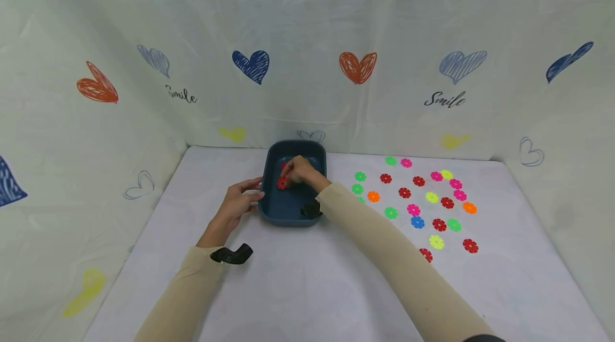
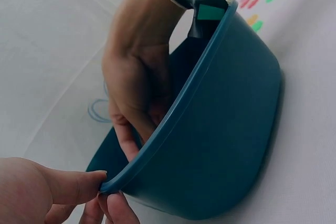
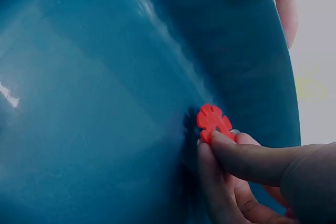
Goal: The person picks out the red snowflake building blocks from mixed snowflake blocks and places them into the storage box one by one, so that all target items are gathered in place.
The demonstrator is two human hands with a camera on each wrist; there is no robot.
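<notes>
A deep blue plastic tub (image 1: 276, 213) stands at the back of the table. My left hand (image 1: 234, 204) pinches the tub's rim, thumb on the inner side and fingers outside, as the left wrist view shows. Inside the tub, my right hand (image 1: 301, 169) holds a red flower-shaped disc (image 3: 212, 120) with notched edges between thumb and fingers, close to the wall. A second bit of red (image 1: 284, 165) shows just beyond the held disc in the head view; how many pieces lie there I cannot tell.
Many notched discs lie scattered on the right of the white table (image 1: 307, 288), among them a blue disc (image 1: 417, 222), an orange disc (image 1: 470, 207) and a green disc (image 1: 391, 213). A white curtain (image 1: 307, 102) printed with hearts borders the table's back and sides.
</notes>
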